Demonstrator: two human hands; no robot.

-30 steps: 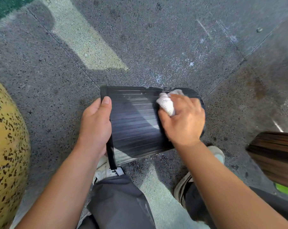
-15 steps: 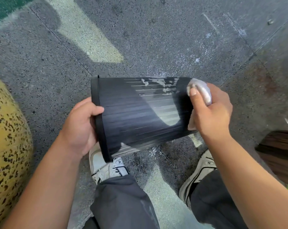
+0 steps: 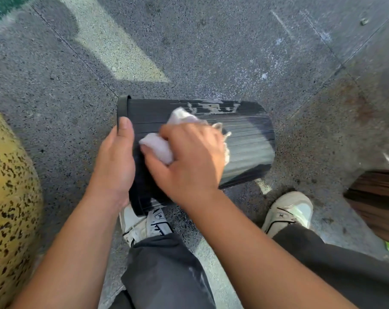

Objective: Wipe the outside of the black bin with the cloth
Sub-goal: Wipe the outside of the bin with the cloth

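The bin (image 3: 244, 139) lies on its side above the pavement (image 3: 211, 52), rim leftward. The left hand (image 3: 115, 161) grips that rim, while the right hand (image 3: 189, 159) clutches the cloth (image 3: 157, 148) against the ribbed wall beside it.

Speckled grey stone floor (image 3: 211, 47), sunlit strip (image 3: 113, 47) crossing it.

Your left hand (image 3: 115, 161) grips the bin's rim, thumb extended, while your right hand (image 3: 193, 157) beside it clutches the cloth (image 3: 160, 148).
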